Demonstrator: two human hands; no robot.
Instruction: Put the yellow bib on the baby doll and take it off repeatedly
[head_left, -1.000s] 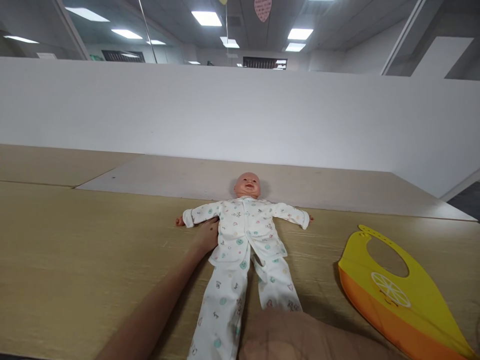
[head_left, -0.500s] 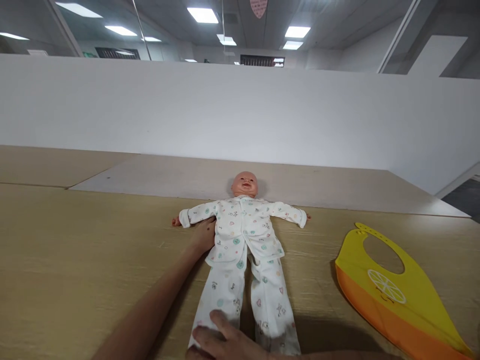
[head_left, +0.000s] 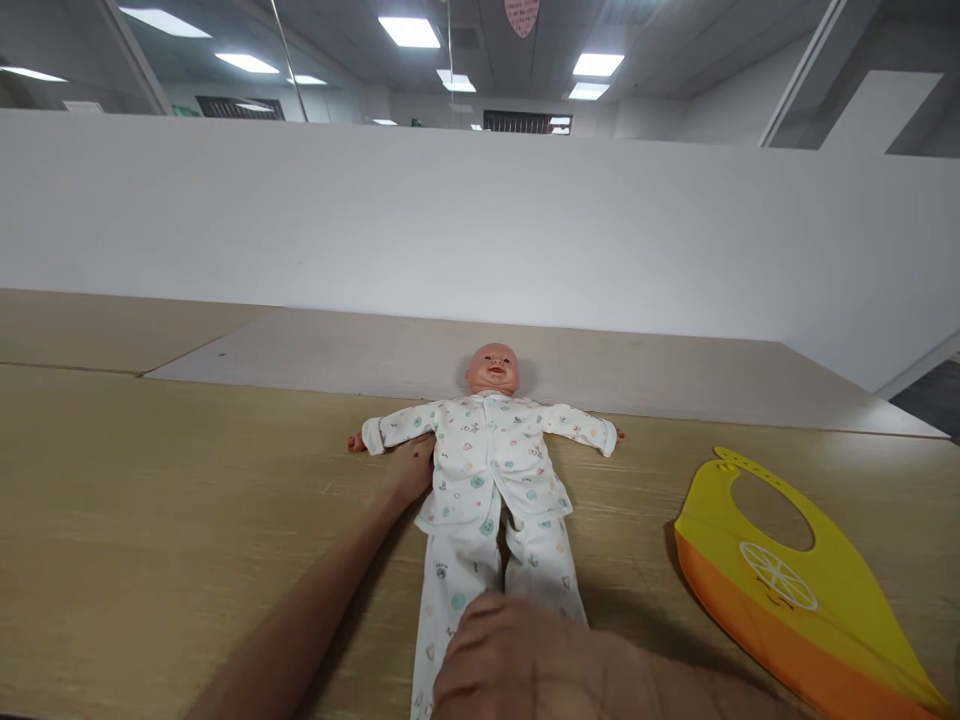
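Just now the right hand (head_left: 517,660) has moved up from the trouser cuffs and sits over the shins of a baby doll (head_left: 493,368), and the two trouser legs lie closer together than they did a moment ago. The doll is on its back on the worktop (head_left: 187,450), head pointing away from the wearer, arms spread wide.

It wears two garments: a white printed jacket (head_left: 480,460) and matching trousers (head_left: 450,610), both patterned with small coloured motifs. The right hand is blurred and curved over both legs, its fingers bent down onto the cloth. Whether it is actually gripping the fabric or only pressing on it, I cannot tell.

The left hand (head_left: 411,470) lies low against the doll's side, just under the sleeve and beside the jacket hem. Its fingers disappear behind the cloth, so whether they are closed on anything cannot be seen.

That makes two hands, both the wearer's, and no one else's appear. Only one other loose item is nearby: a yellow and orange silicone bib (head_left: 780,570) with a citrus-slice print, lying flat well to the right of the doll, apart from it. Beyond the doll's head is a pale board (head_left: 337,350), and behind that a white partition (head_left: 450,220).
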